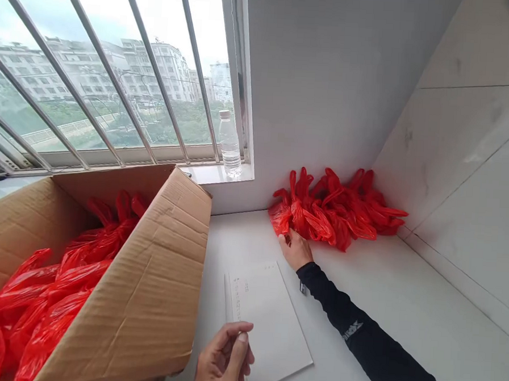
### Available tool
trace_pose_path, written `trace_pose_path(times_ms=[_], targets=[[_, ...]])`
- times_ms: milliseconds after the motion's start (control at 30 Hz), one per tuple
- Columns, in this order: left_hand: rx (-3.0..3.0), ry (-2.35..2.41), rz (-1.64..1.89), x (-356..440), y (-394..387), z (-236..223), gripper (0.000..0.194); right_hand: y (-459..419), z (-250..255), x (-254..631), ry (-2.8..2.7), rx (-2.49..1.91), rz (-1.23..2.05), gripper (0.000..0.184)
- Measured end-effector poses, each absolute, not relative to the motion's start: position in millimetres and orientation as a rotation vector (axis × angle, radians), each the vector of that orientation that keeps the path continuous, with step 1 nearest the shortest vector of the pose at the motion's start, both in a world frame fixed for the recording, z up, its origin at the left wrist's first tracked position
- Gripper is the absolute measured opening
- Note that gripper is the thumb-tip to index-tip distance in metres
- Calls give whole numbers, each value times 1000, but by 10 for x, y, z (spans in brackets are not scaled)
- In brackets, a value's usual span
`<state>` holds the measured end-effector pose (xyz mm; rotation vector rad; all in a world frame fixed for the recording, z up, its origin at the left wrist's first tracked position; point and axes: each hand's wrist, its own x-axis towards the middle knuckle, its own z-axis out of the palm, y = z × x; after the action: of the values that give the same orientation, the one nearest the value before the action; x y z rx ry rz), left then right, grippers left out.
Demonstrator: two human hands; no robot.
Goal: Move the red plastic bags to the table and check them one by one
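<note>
Where the white surface (342, 309) meets the wall, the right hand (296, 250) touches the near left edge of a row of knotted red plastic bags (334, 212); whether its fingers pinch the plastic, I cannot tell. The left hand (227, 357), fingers curled and thumb apart from them, hovers over the paper (268, 322), beside a cardboard box (159, 288) holding more red bags (62, 285).
</note>
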<state>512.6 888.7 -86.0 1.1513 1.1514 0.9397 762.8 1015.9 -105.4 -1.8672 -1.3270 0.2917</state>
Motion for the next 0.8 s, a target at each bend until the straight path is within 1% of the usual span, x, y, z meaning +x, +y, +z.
trace_pose_path(times_ms=[167, 300, 367, 433, 467, 533, 600, 667, 733, 800], targets=[[1109, 1099, 860, 5253, 9255, -890, 56, 9405, -898, 7295, -1421, -1591, 341, 16], [1142, 1050, 865, 5390, 9340, -876, 59, 8703, -788, 6876, -1586, -1378, 507, 15], [1189, 1013, 846, 5376, 9289, -874, 52, 8425, -762, 6766, -1696, -1238, 654, 14], [1214, 988, 814, 5292, 9189, -890, 39, 8229, -761, 6771, -1673, -1191, 747, 17], [1212, 982, 794, 5230, 9126, -905, 34, 8162, -772, 6812, -1600, -1235, 726, 18], [1193, 976, 744, 5083, 8987, -941, 30, 8085, -814, 6933, -1486, -1375, 568, 25], [1171, 967, 688, 4930, 8844, -970, 30, 8057, -874, 7047, -1558, -1471, 404, 35], [1151, 964, 653, 4791, 8706, -969, 30, 8042, -927, 7103, -1726, -1472, 361, 41], [1221, 1006, 670, 4680, 8572, -923, 30, 8014, -945, 7090, -1790, -1442, 388, 36], [1424, 1080, 740, 4613, 8438, -837, 32, 7969, -916, 7034, -1793, -1415, 388, 27]])
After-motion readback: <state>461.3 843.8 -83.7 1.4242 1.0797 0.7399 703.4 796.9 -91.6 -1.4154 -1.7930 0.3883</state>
